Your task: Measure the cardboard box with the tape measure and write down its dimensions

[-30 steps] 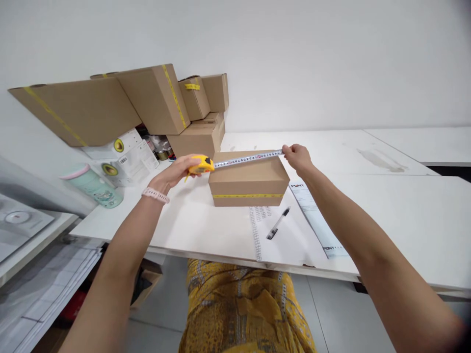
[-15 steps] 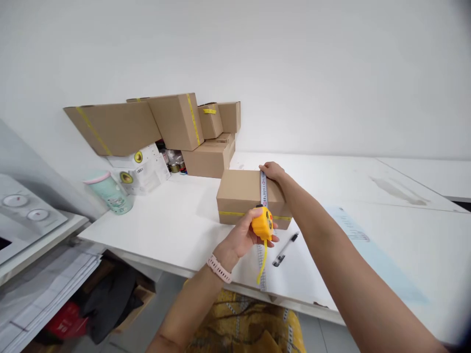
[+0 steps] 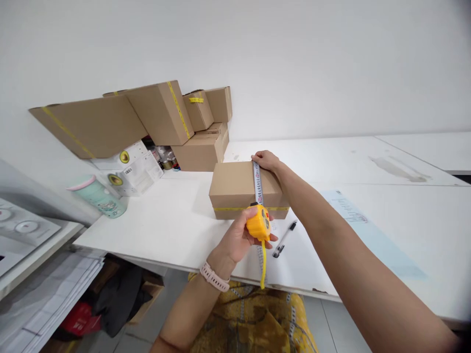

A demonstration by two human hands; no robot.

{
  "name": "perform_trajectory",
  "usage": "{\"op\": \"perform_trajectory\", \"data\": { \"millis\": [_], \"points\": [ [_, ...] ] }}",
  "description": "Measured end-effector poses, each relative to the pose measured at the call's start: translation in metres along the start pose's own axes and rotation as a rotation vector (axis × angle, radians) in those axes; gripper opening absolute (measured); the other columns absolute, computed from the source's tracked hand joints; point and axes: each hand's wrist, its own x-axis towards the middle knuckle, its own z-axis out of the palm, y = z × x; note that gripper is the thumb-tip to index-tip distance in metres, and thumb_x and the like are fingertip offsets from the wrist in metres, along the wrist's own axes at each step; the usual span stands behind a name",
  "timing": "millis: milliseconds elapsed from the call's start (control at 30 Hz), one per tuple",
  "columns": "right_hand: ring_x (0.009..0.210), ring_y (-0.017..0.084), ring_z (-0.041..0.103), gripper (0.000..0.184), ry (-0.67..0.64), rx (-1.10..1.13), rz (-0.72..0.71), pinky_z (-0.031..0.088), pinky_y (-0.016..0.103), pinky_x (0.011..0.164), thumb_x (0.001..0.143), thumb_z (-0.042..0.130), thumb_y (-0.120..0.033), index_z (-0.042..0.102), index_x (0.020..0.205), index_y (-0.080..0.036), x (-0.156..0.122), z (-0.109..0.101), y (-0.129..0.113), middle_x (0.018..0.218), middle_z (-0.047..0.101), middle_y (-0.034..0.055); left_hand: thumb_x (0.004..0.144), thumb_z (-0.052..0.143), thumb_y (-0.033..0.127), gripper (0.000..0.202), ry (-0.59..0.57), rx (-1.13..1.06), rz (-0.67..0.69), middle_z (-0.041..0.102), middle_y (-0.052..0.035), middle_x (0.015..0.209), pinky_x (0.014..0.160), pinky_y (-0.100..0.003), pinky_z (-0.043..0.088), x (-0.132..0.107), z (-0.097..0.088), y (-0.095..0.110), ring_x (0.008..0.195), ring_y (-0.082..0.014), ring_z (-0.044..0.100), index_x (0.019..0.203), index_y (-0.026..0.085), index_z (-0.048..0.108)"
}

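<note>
A closed cardboard box (image 3: 231, 179) with a yellow strip along its front side lies on the white table. My left hand (image 3: 241, 235) is closed around a yellow tape measure (image 3: 259, 223) in front of the box, its yellow wrist strap hanging down. The white blade (image 3: 257, 182) runs from the case across the box's top to the far edge. There my right hand (image 3: 267, 160) pinches the blade's end against the box. Below the tape measure are a spiral notebook (image 3: 301, 267), partly hidden, and a black-capped pen (image 3: 285, 239) lying on it.
Several cardboard boxes (image 3: 154, 113) are stacked at the back left, above white boxes with avocado pictures (image 3: 136, 169). A mint tumbler (image 3: 97, 196) stands near the left edge, by a white appliance (image 3: 25, 235). A light blue sheet (image 3: 368, 235) lies at right.
The camera view has shifted, so the stacked boxes appear farther left and higher. Both hands keep the tape measure stretched over the box, with little change between them.
</note>
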Motion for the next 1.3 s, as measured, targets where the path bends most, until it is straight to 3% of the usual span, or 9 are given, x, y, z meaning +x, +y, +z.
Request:
{"op": "perform_trajectory", "data": {
  "millis": [167,300,500,600,733,833,967,1100,1300],
  "points": [
    [0.094,0.020,0.062,0.036,0.172,0.329,-0.011,0.050,0.034,0.083,0.094,0.056,-0.057,0.064,0.100,-0.022,0.012,-0.023,0.004,0.110,0.071,0.0104,0.072,0.079,0.054,0.057,0.204,0.239,0.274,0.066,-0.0083,0.111,0.056,-0.032,0.059,-0.030,-0.033,0.004,0.073,-0.0211,0.072,0.113,0.020,0.057],
    [0.093,0.018,0.064,0.035,0.352,0.369,0.077,0.051,0.031,0.082,0.097,0.054,-0.051,0.065,0.105,-0.018,-0.022,-0.044,0.031,0.113,0.071,0.0123,0.073,0.084,0.049,0.064,0.473,0.468,0.506,0.063,0.0003,0.096,0.067,-0.028,0.061,-0.046,-0.082,0.008,0.081,-0.0172,0.070,0.122,0.026,0.049],
    [0.119,0.025,0.061,0.065,0.100,0.249,0.026,0.054,0.038,0.093,0.097,0.038,-0.071,0.052,0.145,-0.030,-0.115,-0.026,0.069,0.147,0.054,0.0116,0.069,0.081,0.053,0.061,0.413,0.420,0.390,0.060,0.0016,0.094,0.058,-0.029,0.060,-0.025,-0.118,0.011,0.065,-0.0144,0.068,0.111,0.021,0.051],
    [0.133,0.027,0.051,0.067,0.162,0.153,-0.125,0.051,0.039,0.101,0.089,0.056,-0.070,0.053,0.144,-0.033,-0.125,-0.023,0.053,0.151,0.046,0.0109,0.069,0.078,0.053,0.059,0.374,0.401,0.411,0.062,0.0002,0.095,0.051,-0.027,0.057,-0.018,-0.112,0.028,0.059,-0.0125,0.066,0.109,0.019,0.051],
    [0.112,0.026,0.059,0.049,0.369,0.046,-0.158,0.051,0.040,0.093,0.088,0.060,-0.065,0.068,0.114,-0.024,-0.099,-0.040,0.021,0.129,0.060,0.0110,0.068,0.076,0.052,0.058,0.325,0.379,0.472,0.063,-0.0026,0.101,0.045,-0.025,0.054,-0.017,-0.094,0.066,0.057,-0.0126,0.067,0.107,0.017,0.053],
    [0.093,0.025,0.061,0.041,0.400,-0.003,-0.058,0.049,0.038,0.085,0.089,0.058,-0.062,0.065,0.092,-0.022,-0.076,-0.048,0.009,0.100,0.068,0.0084,0.068,0.076,0.051,0.056,0.309,0.398,0.526,0.064,-0.0055,0.111,0.045,-0.025,0.054,-0.022,-0.078,0.077,0.058,-0.0115,0.066,0.107,0.018,0.053],
    [0.092,0.025,0.060,0.034,0.409,-0.034,-0.101,0.048,0.039,0.084,0.091,0.054,-0.055,0.062,0.088,-0.022,-0.061,-0.045,0.008,0.095,0.070,0.0088,0.069,0.080,0.047,0.057,0.251,0.424,0.542,0.064,-0.0053,0.113,0.047,-0.026,0.058,-0.035,-0.056,0.045,0.065,-0.0151,0.069,0.112,0.022,0.052],
    [0.103,0.028,0.061,0.022,0.411,-0.141,-0.335,0.046,0.043,0.092,0.094,0.047,-0.037,0.064,0.094,-0.023,-0.062,-0.042,0.006,0.109,0.072,0.0113,0.073,0.080,0.049,0.055,0.045,0.363,0.318,0.063,-0.0061,0.108,0.048,-0.027,0.060,-0.040,-0.036,-0.008,0.069,-0.0180,0.071,0.113,0.022,0.055],
    [0.106,0.031,0.058,0.046,0.361,-0.484,-0.439,0.040,0.047,0.096,0.098,0.030,-0.019,0.059,0.133,-0.021,-0.065,-0.039,-0.004,0.113,0.070,0.0122,0.074,0.080,0.049,0.054,-0.014,0.217,0.170,0.061,-0.0071,0.114,0.048,-0.025,0.058,-0.036,-0.022,-0.057,0.069,-0.0170,0.071,0.116,0.024,0.057]
  ]
}}
